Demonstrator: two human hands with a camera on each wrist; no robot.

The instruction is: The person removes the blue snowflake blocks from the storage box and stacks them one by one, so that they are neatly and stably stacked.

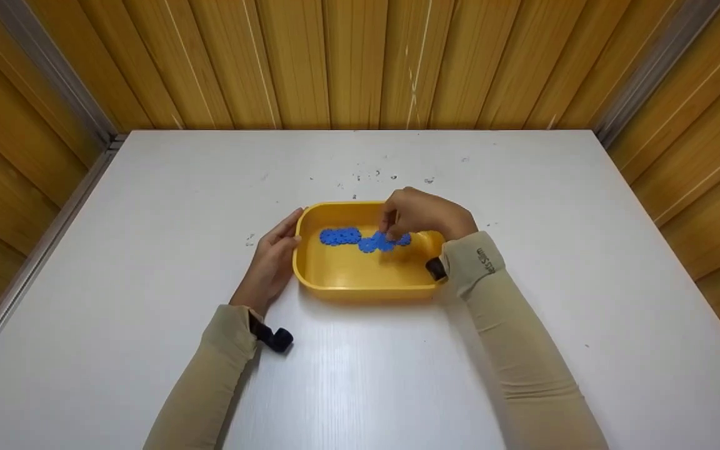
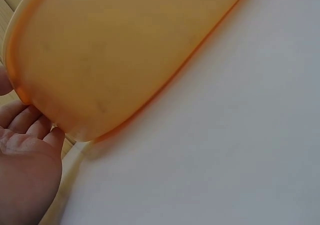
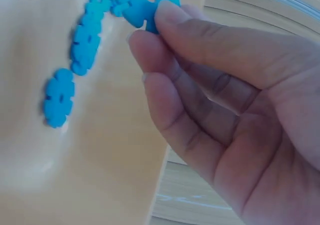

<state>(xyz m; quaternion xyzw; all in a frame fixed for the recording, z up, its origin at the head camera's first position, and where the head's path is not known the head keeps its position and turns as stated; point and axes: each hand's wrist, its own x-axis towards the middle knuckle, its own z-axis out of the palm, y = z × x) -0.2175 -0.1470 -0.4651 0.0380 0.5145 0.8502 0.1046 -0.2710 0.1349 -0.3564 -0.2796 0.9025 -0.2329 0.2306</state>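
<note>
A yellow plastic tray (image 1: 360,275) with rounded corners rests on the white table. My left hand (image 1: 271,257) grips its left end, the thumb at the rim and the other fingers against the outer wall. Over the tray's right half, my right hand (image 1: 425,211) pinches a blue snowflake disc (image 3: 145,7) between thumb and fingertips. Several more blue notched discs (image 1: 340,236) lie in the tray, one cluster at the left and others below my right fingers. In the right wrist view, a single disc (image 3: 60,97) lies at the end of a row.
The white table (image 1: 335,387) has small dark scuff marks behind the tray. Wood-patterned panels (image 1: 354,62) stand along the back and sides. A black wrist strap device (image 1: 280,340) sticks out from the left sleeve, and another (image 1: 436,269) from the right.
</note>
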